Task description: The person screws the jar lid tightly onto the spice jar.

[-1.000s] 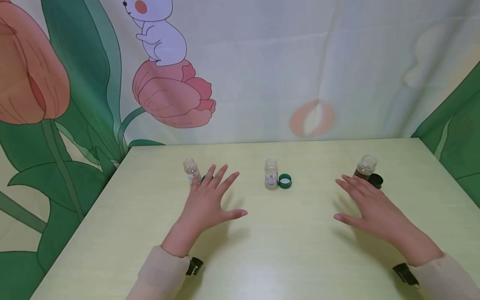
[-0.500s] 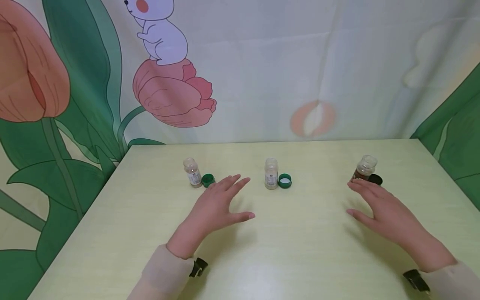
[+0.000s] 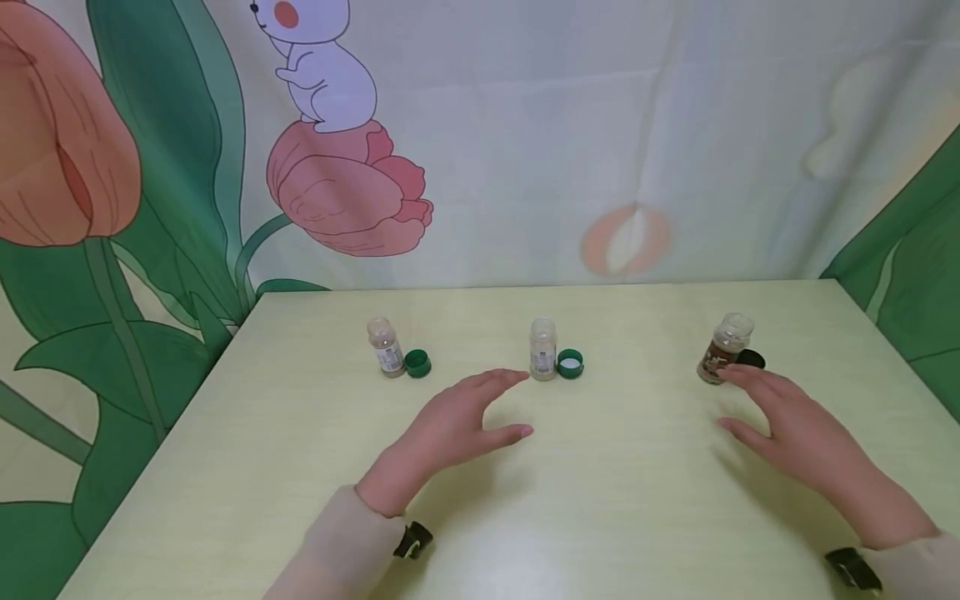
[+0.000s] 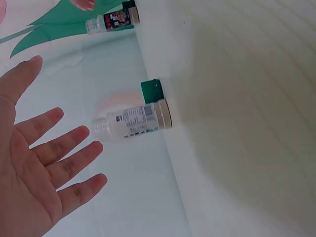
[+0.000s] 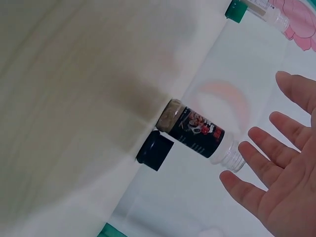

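My left hand hovers over the table in front of the middle jar, fingers extended and holding nothing. That jar is clear glass with a white label and pale contents low inside; a green cap lies beside it. My right hand is held in the air before a dark-labelled jar with brown contents, its fingers spread and apart from the glass in the right wrist view. A black cap sits by that jar, partly hidden by the hand in the head view. All the jars stand upright without caps.
At the left of the table stands another white-labelled jar, with a green cap at its side. A printed curtain with flowers and a white animal hangs behind the table's far edge.
Both hands have shifted to the right and slightly back. The left hand no longer covers the left jar and cap, and more of the dark-labelled jar shows. The jars have stayed in place.
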Motion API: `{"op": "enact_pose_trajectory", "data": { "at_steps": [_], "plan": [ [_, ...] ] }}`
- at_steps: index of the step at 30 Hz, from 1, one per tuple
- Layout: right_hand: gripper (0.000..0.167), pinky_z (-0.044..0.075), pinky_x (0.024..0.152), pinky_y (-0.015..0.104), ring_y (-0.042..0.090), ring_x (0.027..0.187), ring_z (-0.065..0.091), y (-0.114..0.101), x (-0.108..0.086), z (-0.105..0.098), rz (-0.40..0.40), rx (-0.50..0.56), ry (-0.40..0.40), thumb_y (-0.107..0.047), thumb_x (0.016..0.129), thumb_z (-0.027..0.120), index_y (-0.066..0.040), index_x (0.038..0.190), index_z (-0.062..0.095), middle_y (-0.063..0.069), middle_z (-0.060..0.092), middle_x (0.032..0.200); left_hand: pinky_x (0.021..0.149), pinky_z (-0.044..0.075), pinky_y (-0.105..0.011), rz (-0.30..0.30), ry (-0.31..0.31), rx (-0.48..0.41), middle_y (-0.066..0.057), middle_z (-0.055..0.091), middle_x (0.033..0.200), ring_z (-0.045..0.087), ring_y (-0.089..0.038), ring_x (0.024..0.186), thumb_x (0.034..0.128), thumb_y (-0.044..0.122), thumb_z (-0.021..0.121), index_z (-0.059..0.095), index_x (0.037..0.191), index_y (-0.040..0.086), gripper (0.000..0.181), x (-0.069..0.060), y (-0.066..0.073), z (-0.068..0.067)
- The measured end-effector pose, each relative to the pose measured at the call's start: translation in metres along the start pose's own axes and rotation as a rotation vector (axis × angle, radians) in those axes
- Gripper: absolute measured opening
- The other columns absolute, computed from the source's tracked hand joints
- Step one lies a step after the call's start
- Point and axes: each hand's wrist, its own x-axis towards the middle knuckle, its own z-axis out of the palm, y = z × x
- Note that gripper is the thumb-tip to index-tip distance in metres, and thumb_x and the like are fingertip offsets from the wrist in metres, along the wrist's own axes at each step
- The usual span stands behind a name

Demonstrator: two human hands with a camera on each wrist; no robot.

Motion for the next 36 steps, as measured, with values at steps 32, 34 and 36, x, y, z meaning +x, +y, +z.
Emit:
{"op": "enact_pose_trajectory", "data": {
  "at_steps": [32,34,36],
  "plan": [
    [0.063,0.039,0.102,0.07,0.06,0.126,0.046,0.038,0.008,-0.019,0.175,0.038,-0.109,-0.019,0.095,0.072,0.013,0.142,0.044,0.042,0.047,0.141,0.123,0.036,-0.039,0.17,-0.154,-0.253,-0.004,0.047,0.16,0.044,-0.022,0.149,0.1,0.03,0.067,0.039,0.158,0.015,0.066,0.055,0.054,0.02],
    [0.063,0.039,0.102,0.071,0.061,0.127,0.045,0.042,0.01,-0.018,0.18,0.048,-0.111,-0.019,0.096,0.072,0.013,0.142,0.043,0.043,0.046,0.141,0.122,0.038,-0.038,0.161,-0.157,-0.276,-0.003,0.048,0.16,0.047,-0.023,0.148,0.1002,0.031,0.067,0.039,0.158,0.017,0.066,0.058,0.057,0.022],
    [0.063,0.039,0.102,0.071,0.061,0.127,0.044,0.045,0.011,-0.018,0.188,0.059,-0.117,-0.02,0.096,0.071,0.013,0.143,0.043,0.043,0.045,0.142,0.119,0.041,-0.038,0.144,-0.162,-0.296,-0.003,0.048,0.16,0.048,-0.023,0.147,0.1004,0.032,0.066,0.039,0.158,0.019,0.066,0.062,0.06,0.025]
  ]
}}
